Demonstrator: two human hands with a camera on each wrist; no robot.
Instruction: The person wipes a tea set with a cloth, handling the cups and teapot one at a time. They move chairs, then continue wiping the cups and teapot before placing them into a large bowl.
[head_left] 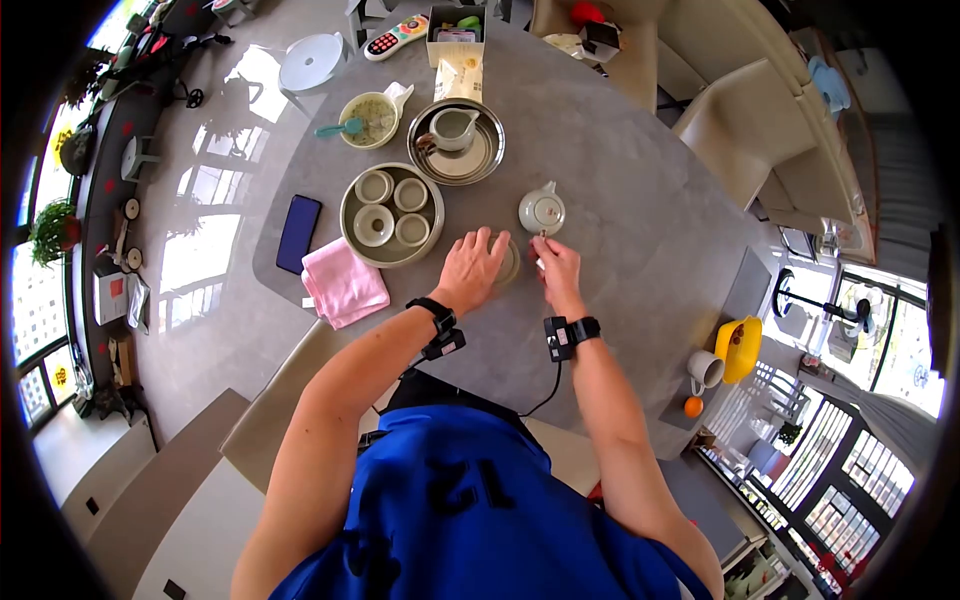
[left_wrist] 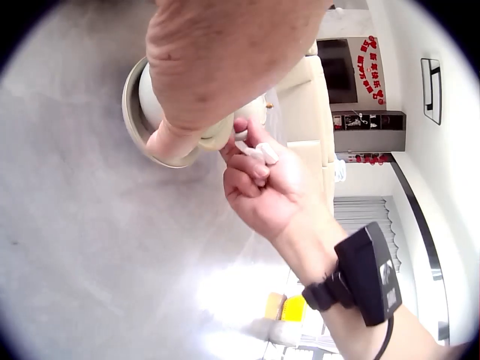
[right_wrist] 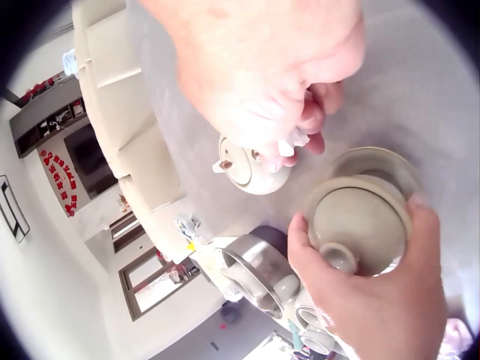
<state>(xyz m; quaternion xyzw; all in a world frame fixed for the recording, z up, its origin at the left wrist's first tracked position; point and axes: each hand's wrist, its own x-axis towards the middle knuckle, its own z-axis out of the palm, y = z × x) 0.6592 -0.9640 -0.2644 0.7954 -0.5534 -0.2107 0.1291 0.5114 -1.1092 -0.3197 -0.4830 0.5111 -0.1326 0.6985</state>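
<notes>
My left hand (head_left: pixel 473 272) spans a pale lidded tea bowl, a gaiwan (right_wrist: pixel 354 219), with thumb and fingertips at opposite sides of its rim. The round knob of its lid points up into the palm. Under and beside it shows a saucer (right_wrist: pixel 411 174), mostly covered in the head view. To the right, my right hand (head_left: pixel 560 272) pinches a crumpled white tissue (left_wrist: pixel 264 154) between curled fingers. Those fingertips are right at the near side of a small pale teapot (head_left: pixel 541 211), whose near part the hand hides in the right wrist view.
Left of the hands stands a round tray (head_left: pixel 351 240) of several small cups. Behind it are a steel bowl (head_left: pixel 497 150) holding a pitcher (head_left: pixel 453 125), and a food bowl (head_left: pixel 366 140) with a spoon. A phone (head_left: pixel 298 234) and pink cloth (head_left: pixel 345 282) lie left; a mug (head_left: pixel 706 370) stands right.
</notes>
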